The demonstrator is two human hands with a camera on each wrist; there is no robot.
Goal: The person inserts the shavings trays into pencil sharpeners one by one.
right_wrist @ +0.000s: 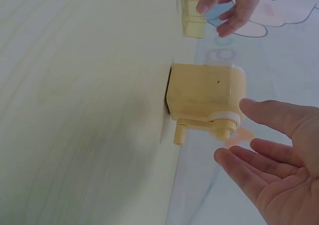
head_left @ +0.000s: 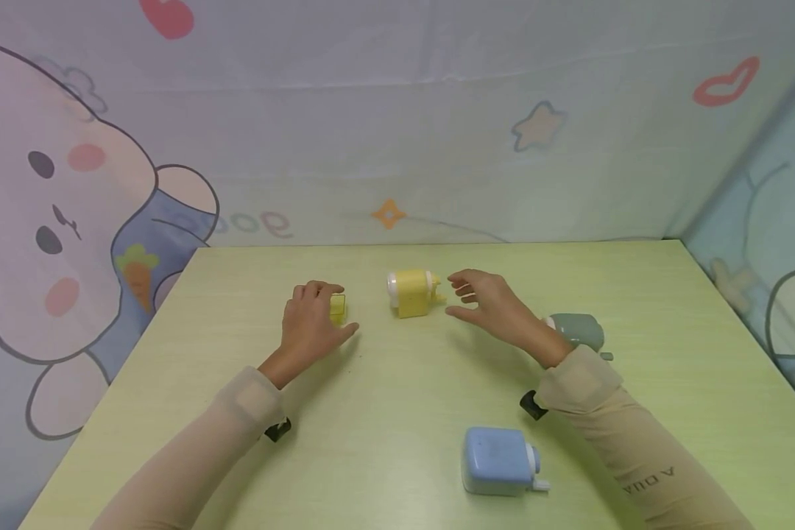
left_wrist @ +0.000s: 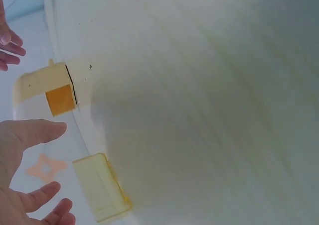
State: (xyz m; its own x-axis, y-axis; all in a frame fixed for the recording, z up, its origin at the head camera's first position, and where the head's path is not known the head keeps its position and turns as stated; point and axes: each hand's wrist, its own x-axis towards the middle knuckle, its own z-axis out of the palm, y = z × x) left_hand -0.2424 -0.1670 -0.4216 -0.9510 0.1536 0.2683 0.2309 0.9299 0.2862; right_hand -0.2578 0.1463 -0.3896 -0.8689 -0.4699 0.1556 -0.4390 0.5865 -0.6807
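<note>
A yellow crank pencil sharpener [head_left: 411, 293] stands toward the back of the table, its crank [right_wrist: 180, 133] pointing right. In the left wrist view, a square opening [left_wrist: 61, 100] shows low in its body. Left of it stands a small see-through yellow box [left_wrist: 102, 187], like a shavings drawer. My left hand [head_left: 308, 322] hovers beside this box with thumb and fingers spread apart, partly covering it in the head view. On the sharpener's crank side, my right hand [head_left: 493, 305] is held in the air, fingers loosely bent and gripping nothing.
A grey-green sharpener [head_left: 579, 330] sits behind my right forearm, partly hidden by it. Near the front stands a blue crank sharpener [head_left: 497, 460]. A printed cloth [head_left: 437, 147] hangs behind the table's back edge.
</note>
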